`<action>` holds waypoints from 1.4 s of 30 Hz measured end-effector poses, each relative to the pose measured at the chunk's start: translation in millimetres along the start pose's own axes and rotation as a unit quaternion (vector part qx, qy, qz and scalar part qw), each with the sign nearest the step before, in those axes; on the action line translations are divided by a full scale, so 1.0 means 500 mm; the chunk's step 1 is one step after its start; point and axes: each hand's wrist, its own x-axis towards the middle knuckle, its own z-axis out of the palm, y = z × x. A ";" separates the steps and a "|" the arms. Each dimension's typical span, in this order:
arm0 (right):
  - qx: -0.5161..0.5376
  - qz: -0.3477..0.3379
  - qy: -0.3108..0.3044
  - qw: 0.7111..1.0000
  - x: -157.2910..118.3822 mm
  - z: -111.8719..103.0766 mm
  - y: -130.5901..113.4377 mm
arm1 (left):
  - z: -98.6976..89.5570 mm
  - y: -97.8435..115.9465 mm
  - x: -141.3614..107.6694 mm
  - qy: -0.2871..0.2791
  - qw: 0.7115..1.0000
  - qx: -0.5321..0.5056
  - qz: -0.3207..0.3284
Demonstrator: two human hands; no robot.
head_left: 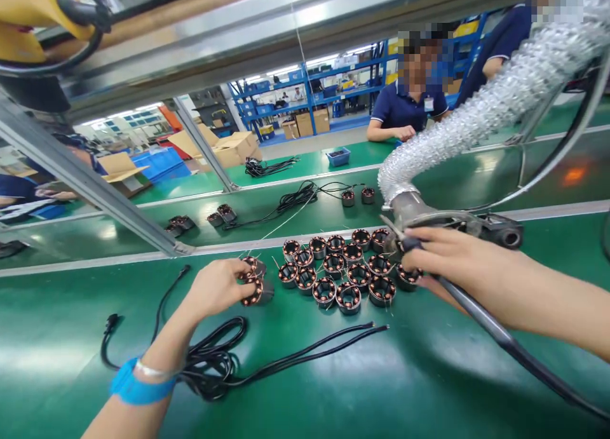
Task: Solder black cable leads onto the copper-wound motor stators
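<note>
My left hand (pixel 216 288) reaches in from the lower left, with a blue band and a bracelet on its wrist. Its thumb and fingers pinch a motor stator (pixel 260 291), a black ring with copper windings; a second one (pixel 255 266) sits right behind it. In my right hand (pixel 448 258) is a soldering iron (pixel 410 242), its metal tip pointing up and left and its thick black cable trailing to the lower right. Between my hands stands a cluster of several wound stators (pixel 333 264), thin wire ends sticking out. One stator (pixel 408 277) is partly under my right hand.
Coiled black power cords (pixel 214 363) lie in front on the green bench, bare ends pointing right. A silver exhaust duct (pixel 476 102) comes down to a metal nozzle behind the iron. More stators and cords lie on the conveyor (pixel 267 213). A co-worker (pixel 405 112) sits across it.
</note>
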 end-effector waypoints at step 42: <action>0.158 0.183 0.087 0.966 -0.369 0.142 -0.094 | 0.203 0.495 -0.063 -0.309 0.784 -0.503 0.195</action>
